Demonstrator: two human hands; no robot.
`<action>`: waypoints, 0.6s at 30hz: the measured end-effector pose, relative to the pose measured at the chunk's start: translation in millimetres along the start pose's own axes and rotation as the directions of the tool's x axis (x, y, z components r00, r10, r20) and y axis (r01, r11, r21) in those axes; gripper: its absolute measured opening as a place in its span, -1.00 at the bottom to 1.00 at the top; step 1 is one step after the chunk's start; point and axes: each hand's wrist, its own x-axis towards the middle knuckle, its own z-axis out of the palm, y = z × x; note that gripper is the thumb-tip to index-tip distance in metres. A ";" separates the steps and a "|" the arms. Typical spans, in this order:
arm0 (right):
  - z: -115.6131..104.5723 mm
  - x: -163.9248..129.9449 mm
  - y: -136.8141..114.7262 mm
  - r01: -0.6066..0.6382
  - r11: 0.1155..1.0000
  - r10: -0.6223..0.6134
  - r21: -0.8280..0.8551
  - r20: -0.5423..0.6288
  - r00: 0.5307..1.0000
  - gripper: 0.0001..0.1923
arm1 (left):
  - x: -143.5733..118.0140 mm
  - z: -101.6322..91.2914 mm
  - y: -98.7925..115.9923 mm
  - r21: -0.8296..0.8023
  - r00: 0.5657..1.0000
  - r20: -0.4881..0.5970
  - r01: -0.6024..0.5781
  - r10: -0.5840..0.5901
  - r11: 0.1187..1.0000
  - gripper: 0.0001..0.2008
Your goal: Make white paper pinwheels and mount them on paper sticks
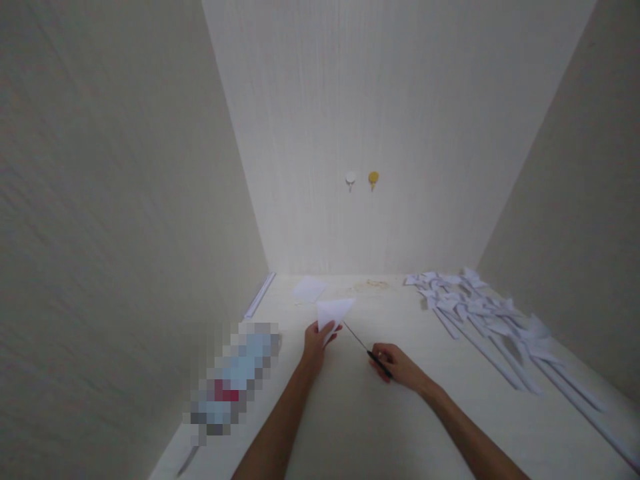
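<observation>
Pale, narrow alcove: cream walls on three sides, light tabletop [360, 427] below. On the back wall, two small hooks side by side, one white hook [351, 179], one yellow hook [373, 178]. Left hand [315, 347] raised a little over the table, fingers pinched on the lower corner of a folded white paper triangle [334, 311], tip pointing right. Right hand [397, 365] just beside it, low on the table, fingers curled around the dark handles of scissors [367, 349]; thin blade slanting up and left, tip just under the paper. Farther back, a flat paper sheet [309, 289] near the left wall. Along the right side, a heap of finished paper pinwheels [480, 313] on long white sticks. At lower left, a blurred-out object [233, 377].
</observation>
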 end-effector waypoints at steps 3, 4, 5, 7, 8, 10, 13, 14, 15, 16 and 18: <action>0.3 1.0 1.5 -0.017 1.000 0.016 0.020 0.028 0.999 -0.75 | -0.4 0.0 0.0 -0.012 1.000 -0.001 0.003 -0.003 1.000 -0.76; 0.3 1.0 1.7 -0.013 1.000 0.012 0.021 0.031 0.999 -0.76 | -0.6 -0.1 -0.1 -0.013 1.000 0.004 0.001 -0.001 1.000 -0.76; 0.2 0.8 1.7 -0.007 1.000 0.006 0.019 0.029 1.000 -0.76 | -0.7 -0.1 -0.2 -0.013 1.000 0.012 0.000 0.000 1.000 -0.76; 0.0 0.3 1.6 0.006 1.000 -0.006 0.010 0.022 1.000 -0.75 | -0.9 -0.1 -0.4 -0.011 1.000 0.019 0.003 -0.002 1.000 -0.77; -0.1 0.1 1.5 0.010 1.000 -0.010 0.008 0.018 1.000 -0.75 | -1.0 0.0 -0.5 -0.012 1.000 0.019 0.008 -0.008 1.000 -0.77; -0.1 0.0 1.7 0.013 1.000 -0.013 0.010 0.011 1.000 -0.75 | -1.2 0.3 -0.8 -0.022 1.000 0.021 0.018 -0.018 1.000 -0.77; 0.3 0.4 1.7 0.000 1.000 0.000 0.015 0.012 1.000 -0.76 | -1.6 0.4 -1.0 -0.036 0.999 0.038 0.018 -0.017 0.999 -0.77; 0.3 0.5 1.5 -0.002 1.000 0.001 0.014 0.011 1.000 -0.76 | -1.8 0.4 -1.0 -0.039 0.999 0.043 0.018 -0.016 0.999 -0.78; 0.3 0.5 1.1 -0.001 1.000 0.001 0.012 0.010 1.000 -0.75 | -2.0 0.4 -0.9 -0.040 0.999 0.045 0.019 -0.017 0.999 -0.78; 0.3 0.5 0.8 0.002 1.000 -0.002 0.012 0.009 1.000 -0.75 | -2.1 0.4 -0.8 -0.040 0.999 0.041 0.023 -0.022 0.999 -0.78; 0.2 0.7 0.5 0.006 1.000 -0.006 0.010 0.007 1.000 -0.75 | -2.1 0.7 -0.7 -0.039 0.999 0.031 0.034 -0.033 0.999 -0.78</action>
